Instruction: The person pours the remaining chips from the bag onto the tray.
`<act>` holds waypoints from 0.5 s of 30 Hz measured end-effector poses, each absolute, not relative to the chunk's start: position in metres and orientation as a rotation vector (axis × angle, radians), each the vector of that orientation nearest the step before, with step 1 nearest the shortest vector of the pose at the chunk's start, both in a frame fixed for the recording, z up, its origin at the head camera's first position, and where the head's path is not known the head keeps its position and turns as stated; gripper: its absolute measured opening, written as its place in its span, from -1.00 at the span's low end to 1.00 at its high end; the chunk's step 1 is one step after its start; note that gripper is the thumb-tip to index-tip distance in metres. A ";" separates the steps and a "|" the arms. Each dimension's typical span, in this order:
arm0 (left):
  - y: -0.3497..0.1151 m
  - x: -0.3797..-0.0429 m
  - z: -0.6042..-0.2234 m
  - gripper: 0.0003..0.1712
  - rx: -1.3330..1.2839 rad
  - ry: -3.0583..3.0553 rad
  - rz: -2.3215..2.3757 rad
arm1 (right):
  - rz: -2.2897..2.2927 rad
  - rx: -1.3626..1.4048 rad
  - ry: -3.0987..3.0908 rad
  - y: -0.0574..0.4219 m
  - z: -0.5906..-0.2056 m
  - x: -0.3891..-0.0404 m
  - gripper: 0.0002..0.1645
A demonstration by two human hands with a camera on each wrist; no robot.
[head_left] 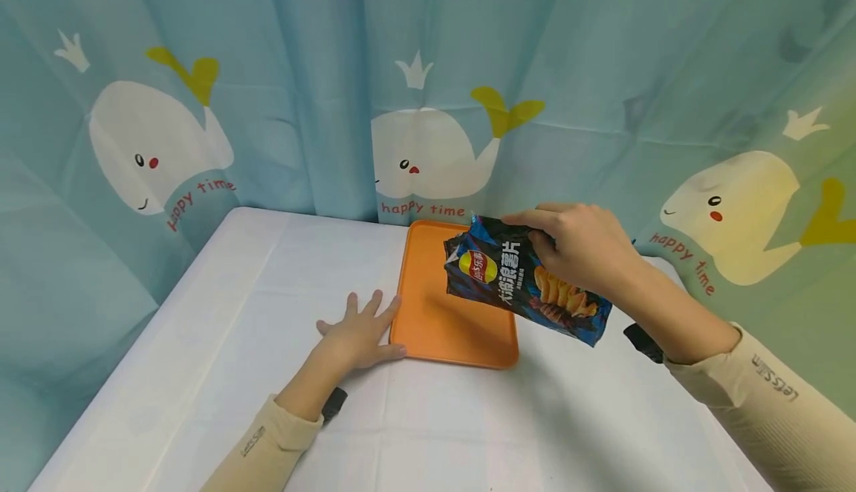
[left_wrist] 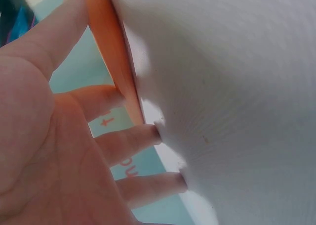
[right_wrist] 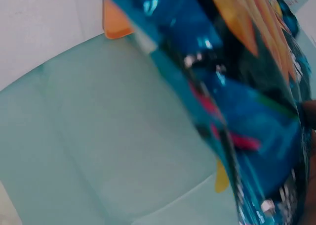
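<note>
My right hand grips a dark blue chip bag by its upper long edge. The bag hangs tilted over the right part of an orange tray, and its left end shows a ragged, silvery edge. In the right wrist view the shiny chip bag fills much of the picture, with only a bit of the hand at the right border. My left hand lies with fingers spread at the tray's left side. In the left wrist view, its thumb and index finger meet the rim of the tray.
A white cloth covers the table under the tray. Behind it hangs a light blue curtain with white whales printed on it, close to the table's back edge. Dark wrist devices show under both forearms.
</note>
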State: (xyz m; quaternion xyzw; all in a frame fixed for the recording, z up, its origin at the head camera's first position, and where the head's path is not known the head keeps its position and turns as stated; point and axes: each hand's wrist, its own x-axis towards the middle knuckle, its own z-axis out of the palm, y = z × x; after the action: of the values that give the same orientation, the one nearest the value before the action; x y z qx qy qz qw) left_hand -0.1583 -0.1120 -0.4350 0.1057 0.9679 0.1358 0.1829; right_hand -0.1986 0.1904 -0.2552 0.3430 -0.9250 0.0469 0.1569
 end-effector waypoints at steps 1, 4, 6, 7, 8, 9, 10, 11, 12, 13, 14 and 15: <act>-0.112 -0.158 -0.435 0.05 0.298 2.732 0.384 | 0.135 0.983 -2.646 0.191 -0.255 -0.199 -0.50; -0.112 -0.159 -0.435 0.05 0.297 2.733 0.384 | 0.139 0.979 -2.645 0.191 -0.255 -0.198 -0.50; -0.112 -0.159 -0.435 0.06 0.299 2.735 0.386 | 0.124 0.986 -2.648 0.190 -0.255 -0.198 -0.50; -0.112 -0.159 -0.435 0.06 0.298 2.735 0.386 | 0.123 0.988 -2.652 0.190 -0.255 -0.198 -0.50; -0.113 -0.159 -0.435 0.06 0.298 2.735 0.385 | 0.122 0.991 -2.653 0.190 -0.255 -0.198 -0.50; -0.113 -0.158 -0.434 0.06 0.296 2.734 0.387 | 0.126 0.992 -2.654 0.190 -0.255 -0.199 -0.51; -0.113 -0.158 -0.434 0.06 0.296 2.734 0.386 | 0.129 0.995 -2.657 0.189 -0.255 -0.199 -0.51; -0.113 -0.158 -0.434 0.06 0.296 2.733 0.386 | 0.128 0.997 -2.660 0.189 -0.255 -0.199 -0.50; -0.113 -0.158 -0.433 0.06 0.296 2.734 0.386 | 0.129 0.998 -2.662 0.189 -0.254 -0.199 -0.50; -0.113 -0.158 -0.433 0.06 0.294 2.732 0.385 | 0.132 0.998 -2.661 0.189 -0.254 -0.199 -0.50; -0.113 -0.158 -0.434 0.06 0.291 2.731 0.386 | 0.136 0.995 -2.658 0.189 -0.253 -0.199 -0.49; -0.113 -0.157 -0.434 0.06 0.287 2.729 0.386 | 0.144 0.991 -2.655 0.189 -0.253 -0.199 -0.50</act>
State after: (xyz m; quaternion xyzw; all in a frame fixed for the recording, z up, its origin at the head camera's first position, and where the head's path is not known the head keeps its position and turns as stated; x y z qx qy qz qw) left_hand -0.1574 -0.1128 -0.4337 0.1019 0.9680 0.1368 0.1840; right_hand -0.1987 0.1893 -0.2529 0.3452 -0.9249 0.0503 0.1512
